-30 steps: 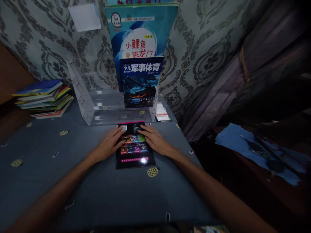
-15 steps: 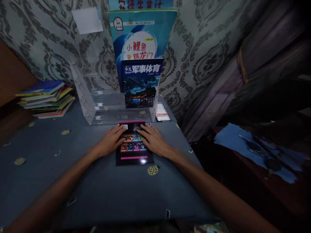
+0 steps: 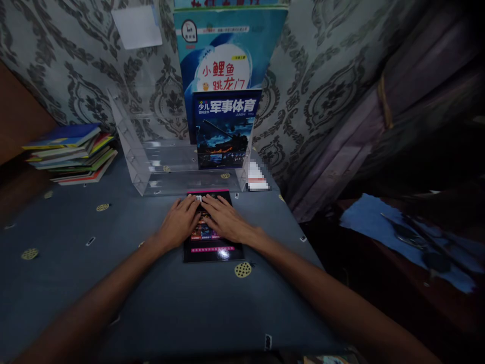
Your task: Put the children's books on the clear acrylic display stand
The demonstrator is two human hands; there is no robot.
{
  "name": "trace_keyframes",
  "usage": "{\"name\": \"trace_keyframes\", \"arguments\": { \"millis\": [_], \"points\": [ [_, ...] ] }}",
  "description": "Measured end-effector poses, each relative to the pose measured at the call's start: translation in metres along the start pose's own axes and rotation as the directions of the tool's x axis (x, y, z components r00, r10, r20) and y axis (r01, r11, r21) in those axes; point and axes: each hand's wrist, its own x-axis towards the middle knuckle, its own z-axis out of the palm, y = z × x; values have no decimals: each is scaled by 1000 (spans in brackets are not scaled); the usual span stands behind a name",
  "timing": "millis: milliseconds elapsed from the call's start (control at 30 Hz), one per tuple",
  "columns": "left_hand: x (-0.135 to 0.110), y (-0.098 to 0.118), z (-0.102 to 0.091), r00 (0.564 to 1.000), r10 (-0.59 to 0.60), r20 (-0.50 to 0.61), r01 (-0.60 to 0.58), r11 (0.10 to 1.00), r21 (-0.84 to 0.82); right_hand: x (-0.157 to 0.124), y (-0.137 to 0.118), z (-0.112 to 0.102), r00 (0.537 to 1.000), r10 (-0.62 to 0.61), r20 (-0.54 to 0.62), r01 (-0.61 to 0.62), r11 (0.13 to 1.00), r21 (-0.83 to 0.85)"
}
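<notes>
A dark book [image 3: 212,250] with a pink top edge lies flat, back cover up, on the grey tablecloth [image 3: 113,283]. My left hand [image 3: 181,221] lies flat on its left half, fingers stretched out. My right hand [image 3: 223,217] lies flat on its middle and right half, fingers also out, almost touching the left hand. Right behind the book stands a clear acrylic rack [image 3: 159,156]. A blue book with a tank picture [image 3: 225,129] stands in the rack, and a larger teal book [image 3: 231,50] stands behind it.
A stack of thin colourful books [image 3: 71,154] lies at the back left. A white note [image 3: 137,26] hangs on the patterned wall. A small white card [image 3: 257,177] sits right of the rack. The table's right edge drops to a dark area with a blue cloth [image 3: 397,232].
Both hands have slid inward over the dark book, so they now lie close together on its middle. The book has not visibly moved.
</notes>
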Motion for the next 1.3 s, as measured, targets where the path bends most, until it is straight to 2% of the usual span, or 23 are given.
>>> {"name": "trace_keyframes", "arguments": {
  "millis": [200, 533, 700, 800, 867, 967, 1033, 1133, 1300],
  "points": [
    [1, 2, -1, 1000, -16, 9, 16, 999, 31, -4, 7, -1, 1000, 28, 10, -28, 998, 49],
    [0, 3, -1, 1000, -27, 16, 27, 1000, 16, -24, 38, -11, 968, 238, -74, -235, 971, 44],
    [1, 5, -7, 997, -46, 65, 43, 998, 37, -27, 46, -14, 972, 213, -99, -207, 976, 70],
    [4, 7, -13, 996, 20, 86, -24, 999, 36, -27, 46, -14, 970, 216, -108, -210, 975, 68],
    [8, 11, -16, 987, 121, 102, -119, 993, -19, -27, 46, -14, 970, 224, -99, -219, 974, 61],
    [11, 26, -21, 944, 297, 142, -276, 949, -151, -27, 46, -14, 974, 209, -88, -204, 977, 55],
    [11, 37, -22, 917, 367, 158, -330, 919, -217, -27, 47, -15, 978, 195, -75, -192, 980, 53],
    [9, 47, -22, 911, 386, 144, -341, 903, -263, -28, 47, -16, 979, 193, -57, -191, 980, 48],
    [6, 49, -18, 916, 385, 115, -346, 902, -258, -27, 44, -17, 977, 205, -57, -203, 979, 35]
  ]
}}
